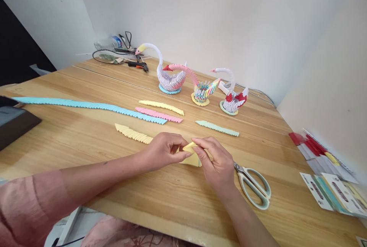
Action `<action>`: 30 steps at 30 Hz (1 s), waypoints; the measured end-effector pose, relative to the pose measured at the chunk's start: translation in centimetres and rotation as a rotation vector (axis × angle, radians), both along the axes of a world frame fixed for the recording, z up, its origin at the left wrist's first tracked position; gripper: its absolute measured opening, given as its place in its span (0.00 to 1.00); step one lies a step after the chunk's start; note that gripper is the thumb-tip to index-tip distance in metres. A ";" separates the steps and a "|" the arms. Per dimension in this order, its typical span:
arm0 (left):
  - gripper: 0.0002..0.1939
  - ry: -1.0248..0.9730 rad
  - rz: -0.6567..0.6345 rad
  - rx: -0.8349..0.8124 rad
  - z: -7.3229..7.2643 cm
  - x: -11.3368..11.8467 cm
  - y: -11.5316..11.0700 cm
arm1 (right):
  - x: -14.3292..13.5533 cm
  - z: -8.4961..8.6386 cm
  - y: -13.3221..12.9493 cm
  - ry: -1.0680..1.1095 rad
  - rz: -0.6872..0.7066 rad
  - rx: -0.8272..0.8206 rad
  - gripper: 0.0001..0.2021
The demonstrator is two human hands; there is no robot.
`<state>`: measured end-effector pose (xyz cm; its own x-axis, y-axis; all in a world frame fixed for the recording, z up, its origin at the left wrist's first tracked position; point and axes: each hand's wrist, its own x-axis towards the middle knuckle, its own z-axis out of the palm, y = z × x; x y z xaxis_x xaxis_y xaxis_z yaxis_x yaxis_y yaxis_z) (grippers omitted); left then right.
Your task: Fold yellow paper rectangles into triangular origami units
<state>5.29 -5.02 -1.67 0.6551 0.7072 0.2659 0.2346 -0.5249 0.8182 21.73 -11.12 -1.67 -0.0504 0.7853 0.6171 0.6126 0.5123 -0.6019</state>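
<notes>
Between my two hands is a small folded piece of yellow paper (189, 147). My left hand (166, 148) pinches its left side with thumb and fingers. On the other side, my right hand (216, 159) grips it between thumb and forefinger. Below it, partly hidden by the hands, yellow paper sheets (190, 160) lie on the table. A yellow strip of interlocked folded paper pieces (133, 134) runs out from behind my left hand. Scissors (254, 186) with pale handles rest just right of my right wrist, their blades mostly hidden.
Beyond the hands lie paper strips in blue (94, 105), pink (159, 114), yellow (162, 105) and green (218, 128). Three folded-paper swans (172, 80) stand at the back. A glue gun (139, 65) with its cable is at back left. Packs of paper (335, 193) lie at right.
</notes>
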 end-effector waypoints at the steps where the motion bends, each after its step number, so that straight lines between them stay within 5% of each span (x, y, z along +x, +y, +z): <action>1: 0.12 -0.012 -0.015 -0.012 0.0 0.0 0.0 | 0.0 0.0 -0.1 0.014 -0.005 0.000 0.11; 13: 0.17 -0.031 -0.172 0.147 0.7 -0.2 0.1 | -0.1 -0.1 -0.1 0.105 0.009 -0.073 0.12; 22: 0.11 -0.092 -0.040 0.056 0.7 -0.4 0.0 | 0.1 -0.2 -0.1 0.110 -0.038 -0.087 0.12; 30: 0.11 -0.043 -0.066 0.096 0.5 -0.4 0.3 | 0.2 -0.2 0.1 0.095 0.007 -0.087 0.11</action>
